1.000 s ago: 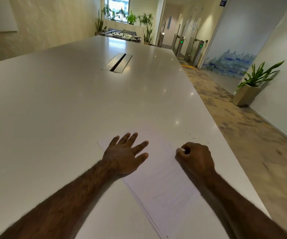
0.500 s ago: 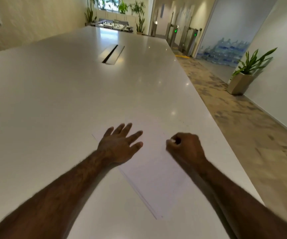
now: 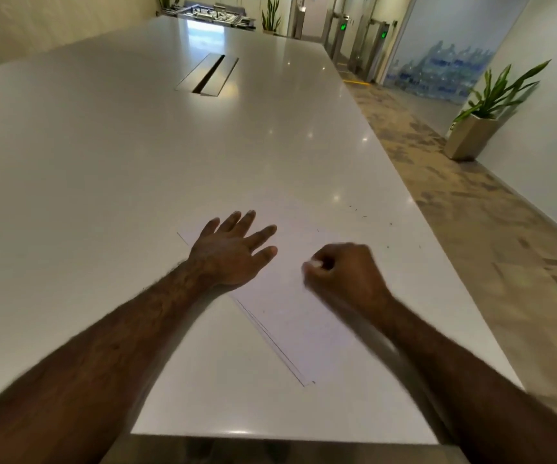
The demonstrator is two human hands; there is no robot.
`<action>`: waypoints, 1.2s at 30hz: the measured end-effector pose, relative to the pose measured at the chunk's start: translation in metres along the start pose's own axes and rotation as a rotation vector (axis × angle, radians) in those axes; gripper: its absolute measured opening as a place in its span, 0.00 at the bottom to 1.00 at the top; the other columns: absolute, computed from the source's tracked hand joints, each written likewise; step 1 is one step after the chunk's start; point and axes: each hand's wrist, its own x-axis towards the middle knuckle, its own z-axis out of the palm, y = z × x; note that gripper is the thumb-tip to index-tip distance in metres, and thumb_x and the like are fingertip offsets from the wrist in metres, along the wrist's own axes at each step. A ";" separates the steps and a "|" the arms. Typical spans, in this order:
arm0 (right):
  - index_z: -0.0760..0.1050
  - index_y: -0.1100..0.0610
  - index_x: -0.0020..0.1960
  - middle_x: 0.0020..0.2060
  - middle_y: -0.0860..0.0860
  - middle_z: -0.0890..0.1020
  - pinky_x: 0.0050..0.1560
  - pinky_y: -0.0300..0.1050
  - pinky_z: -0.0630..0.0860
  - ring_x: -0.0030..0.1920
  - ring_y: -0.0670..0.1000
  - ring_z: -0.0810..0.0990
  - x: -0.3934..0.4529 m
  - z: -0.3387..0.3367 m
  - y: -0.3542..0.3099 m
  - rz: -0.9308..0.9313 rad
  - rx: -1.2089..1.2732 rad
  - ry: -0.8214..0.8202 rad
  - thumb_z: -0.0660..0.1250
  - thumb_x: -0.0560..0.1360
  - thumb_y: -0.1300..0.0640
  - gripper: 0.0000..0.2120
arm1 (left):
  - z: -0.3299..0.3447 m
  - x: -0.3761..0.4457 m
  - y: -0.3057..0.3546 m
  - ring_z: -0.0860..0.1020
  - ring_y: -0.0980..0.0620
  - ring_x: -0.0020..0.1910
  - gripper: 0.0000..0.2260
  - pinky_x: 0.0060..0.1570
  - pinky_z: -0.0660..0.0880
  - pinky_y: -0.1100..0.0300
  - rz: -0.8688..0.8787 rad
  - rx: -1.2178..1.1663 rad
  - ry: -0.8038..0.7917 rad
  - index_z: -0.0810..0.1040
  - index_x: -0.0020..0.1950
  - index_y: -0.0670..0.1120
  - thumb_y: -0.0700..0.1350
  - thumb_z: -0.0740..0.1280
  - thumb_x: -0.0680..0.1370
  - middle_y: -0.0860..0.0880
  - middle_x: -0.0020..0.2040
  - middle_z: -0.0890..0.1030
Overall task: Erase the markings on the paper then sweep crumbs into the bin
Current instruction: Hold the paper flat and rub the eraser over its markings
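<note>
Head view: your left hand lies flat with fingers spread, pressing the paper onto the white desk. Your right hand, just right of those fingers, is clenched around a small white eraser touching the paper. Dark crumbs dot the desk beyond the right hand. A potted plant stands on the floor far right.

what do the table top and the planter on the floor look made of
Table top: glossy white, maybe stone or laminate; it mirrors the ceiling lights and window. Planter: matt beige, perhaps ceramic or plastic; smooth flat tapered sides, no shine.
</note>
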 end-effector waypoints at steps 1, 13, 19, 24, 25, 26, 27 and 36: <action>0.80 0.55 0.34 0.29 0.47 0.82 0.36 0.42 0.78 0.32 0.46 0.81 0.012 -0.006 0.013 0.113 0.000 0.119 0.66 0.68 0.51 0.09 | 0.000 0.000 0.001 0.41 0.53 0.79 0.26 0.76 0.40 0.47 0.001 0.001 -0.001 0.42 0.76 0.68 0.69 0.40 0.78 0.54 0.80 0.41; 0.76 0.56 0.31 0.26 0.47 0.78 0.34 0.41 0.75 0.29 0.44 0.77 -0.009 0.003 -0.008 -0.029 -0.034 0.053 0.66 0.70 0.53 0.11 | 0.000 -0.003 0.002 0.41 0.53 0.79 0.25 0.76 0.40 0.48 0.009 -0.008 0.023 0.43 0.76 0.68 0.68 0.41 0.79 0.54 0.80 0.41; 0.80 0.56 0.35 0.29 0.48 0.82 0.37 0.44 0.79 0.31 0.47 0.80 -0.001 -0.003 0.003 0.097 -0.036 0.119 0.66 0.68 0.51 0.10 | 0.000 -0.003 0.003 0.41 0.53 0.79 0.25 0.76 0.40 0.49 0.001 -0.004 0.022 0.43 0.76 0.68 0.68 0.41 0.79 0.55 0.80 0.41; 0.81 0.55 0.37 0.30 0.46 0.82 0.38 0.44 0.80 0.31 0.43 0.80 -0.025 0.013 -0.022 -0.055 0.056 -0.068 0.67 0.69 0.50 0.09 | 0.000 -0.002 0.001 0.41 0.53 0.79 0.26 0.76 0.40 0.48 0.003 -0.001 0.030 0.43 0.76 0.68 0.68 0.40 0.79 0.55 0.80 0.41; 0.81 0.55 0.36 0.29 0.46 0.82 0.38 0.45 0.80 0.31 0.44 0.79 -0.014 0.010 -0.013 0.037 0.054 0.048 0.66 0.69 0.51 0.09 | 0.001 -0.002 0.001 0.41 0.53 0.79 0.26 0.76 0.40 0.48 0.002 -0.003 0.026 0.43 0.76 0.68 0.68 0.40 0.78 0.55 0.80 0.41; 0.80 0.55 0.35 0.29 0.47 0.81 0.38 0.45 0.79 0.30 0.44 0.79 -0.007 0.007 -0.008 0.091 0.033 0.112 0.66 0.69 0.51 0.10 | 0.001 -0.002 0.002 0.41 0.53 0.79 0.26 0.76 0.40 0.48 0.000 -0.003 0.023 0.43 0.76 0.68 0.68 0.40 0.78 0.55 0.80 0.40; 0.80 0.56 0.34 0.28 0.47 0.81 0.37 0.44 0.79 0.30 0.44 0.78 -0.008 0.009 -0.008 0.075 0.034 0.096 0.66 0.69 0.52 0.10 | 0.001 -0.002 0.002 0.41 0.53 0.79 0.26 0.76 0.40 0.48 0.001 0.002 0.018 0.42 0.76 0.68 0.68 0.40 0.78 0.54 0.80 0.40; 0.79 0.57 0.34 0.28 0.49 0.81 0.32 0.37 0.74 0.29 0.45 0.78 -0.025 0.012 -0.026 -0.078 0.021 -0.035 0.68 0.71 0.53 0.10 | 0.002 -0.001 0.001 0.41 0.53 0.79 0.26 0.76 0.40 0.47 0.007 -0.002 0.021 0.42 0.76 0.68 0.68 0.40 0.78 0.54 0.80 0.40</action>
